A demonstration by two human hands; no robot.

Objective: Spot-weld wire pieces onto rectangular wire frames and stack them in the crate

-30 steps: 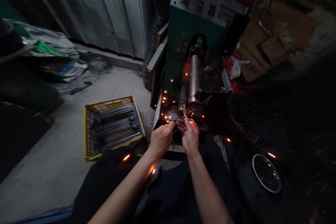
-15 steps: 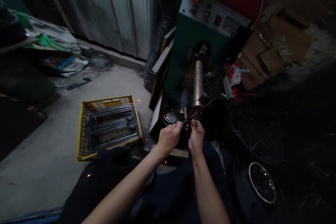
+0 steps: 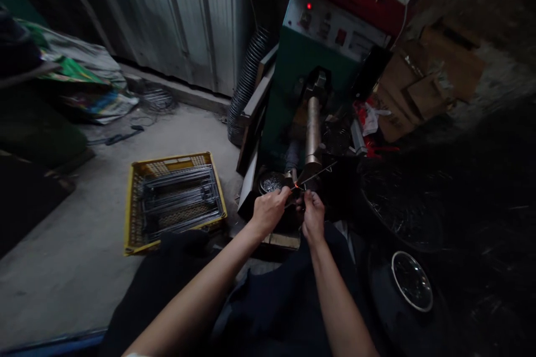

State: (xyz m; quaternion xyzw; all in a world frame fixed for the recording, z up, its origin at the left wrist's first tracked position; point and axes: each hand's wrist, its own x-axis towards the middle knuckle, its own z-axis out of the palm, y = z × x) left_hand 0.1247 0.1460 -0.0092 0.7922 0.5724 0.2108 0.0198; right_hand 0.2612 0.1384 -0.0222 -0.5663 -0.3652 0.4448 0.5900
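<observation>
My left hand (image 3: 269, 211) is closed in a pinch at the machine's front; the small piece between its fingertips is too dark to make out. Beside it, my right hand (image 3: 313, 216) is closed on a thin metal wire piece (image 3: 319, 172), which slants up to the right below the thick copper-coloured cylinder (image 3: 312, 134). A red-orange glow (image 3: 296, 184) shows at the contact point just above the fingertips. Left of the glow sits a round dish (image 3: 271, 182) of small shiny metal bits. The green machine (image 3: 288, 67) stands behind, its red lamp lit.
A yellow crate (image 3: 129, 209) of wire frames sits on the floor to the left. Coiled ducting (image 3: 247, 83) and boards lean by the machine. Cardboard boxes (image 3: 402, 89) lie at right, above a dark tub of wire pieces. A round glass-like disc (image 3: 412, 281) is at lower right.
The glow has appeared at the contact point, and the scattered sparks on the left are gone. The slanted wire now shows more plainly. Both hands stay close together; the view has shifted slightly.
</observation>
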